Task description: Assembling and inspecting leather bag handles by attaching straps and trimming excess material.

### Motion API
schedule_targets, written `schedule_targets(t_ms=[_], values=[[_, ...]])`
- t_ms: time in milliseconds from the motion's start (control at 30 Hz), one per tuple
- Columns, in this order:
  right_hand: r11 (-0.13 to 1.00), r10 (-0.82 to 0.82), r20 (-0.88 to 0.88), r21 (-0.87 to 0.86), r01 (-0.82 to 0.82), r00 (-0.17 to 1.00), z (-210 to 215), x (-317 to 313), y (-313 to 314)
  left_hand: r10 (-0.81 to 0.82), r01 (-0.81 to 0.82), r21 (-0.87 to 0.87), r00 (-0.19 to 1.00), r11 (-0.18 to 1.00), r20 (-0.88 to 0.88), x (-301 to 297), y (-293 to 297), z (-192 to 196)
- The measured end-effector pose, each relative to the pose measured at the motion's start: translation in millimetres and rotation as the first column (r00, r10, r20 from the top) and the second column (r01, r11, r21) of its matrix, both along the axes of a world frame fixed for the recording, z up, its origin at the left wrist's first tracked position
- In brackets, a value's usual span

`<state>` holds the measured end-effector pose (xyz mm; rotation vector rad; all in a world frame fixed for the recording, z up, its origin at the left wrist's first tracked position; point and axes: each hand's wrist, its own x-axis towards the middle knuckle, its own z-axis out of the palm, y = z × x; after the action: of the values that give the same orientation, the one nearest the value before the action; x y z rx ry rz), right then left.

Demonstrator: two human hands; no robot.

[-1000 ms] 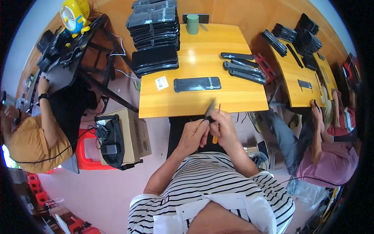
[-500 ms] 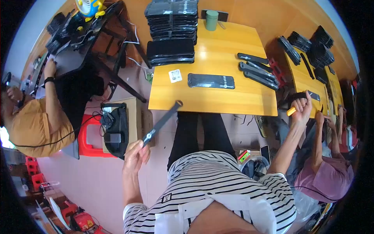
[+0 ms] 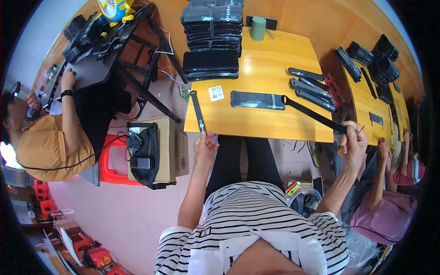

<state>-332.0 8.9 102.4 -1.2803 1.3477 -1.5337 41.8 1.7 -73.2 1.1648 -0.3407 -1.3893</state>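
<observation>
My left hand (image 3: 205,150), at the table's front edge, pinches one end of a short black strap (image 3: 198,112); its looped far end reaches over the tabletop. My right hand (image 3: 354,145) is closed at the right front corner around the end of a longer black strap (image 3: 316,113). That strap slants left to a packet of straps (image 3: 257,100) in clear plastic lying flat. A yellow-handled tool (image 3: 340,151), its kind hidden by the fingers, also sticks out of my right hand. Several loose straps (image 3: 312,94) lie on the right of the table, beyond my right hand.
Tall stacks of packed straps (image 3: 211,64) stand at the yellow table's (image 3: 270,126) back left. Nearby are a green canister (image 3: 258,28) and a white label (image 3: 216,93). One person (image 3: 55,142) sits left, another (image 3: 387,208) right. A cardboard box (image 3: 167,151) and red stool (image 3: 110,160) flank the left.
My left hand has moved right and up with its strap, to the table edge. My right hand has come lower, and its strap now stretches left to the packet. The view has shifted slightly.
</observation>
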Motion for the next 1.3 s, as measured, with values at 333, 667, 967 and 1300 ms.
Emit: schedule_targets(t_ms=[333,667,967,1300], values=[[0.998,0.062,-0.022,0.021,-0.062,0.998,-2.9,4.4,7.6,-0.315,0.286,0.350,0.949,0.892,0.028,13.7,7.5,-15.5],[0.662,0.717,-0.351,0.075,-0.746,0.602,-11.9,101.3,4.6,-0.504,0.720,-0.331,0.675,0.610,0.538,-70.9,24.5,97.8],[0.740,0.551,-0.278,0.598,-0.307,0.787,-60.9,69.7,-14.1,-0.843,0.921,0.018,0.349,0.390,0.408,-33.2,6.6,52.3],[0.830,0.161,0.149,0.515,-0.215,0.976,-131.1,59.5,-63.7,-0.593,0.612,0.140,0.643,0.778,0.485,-25.2,-54.7,42.5]])
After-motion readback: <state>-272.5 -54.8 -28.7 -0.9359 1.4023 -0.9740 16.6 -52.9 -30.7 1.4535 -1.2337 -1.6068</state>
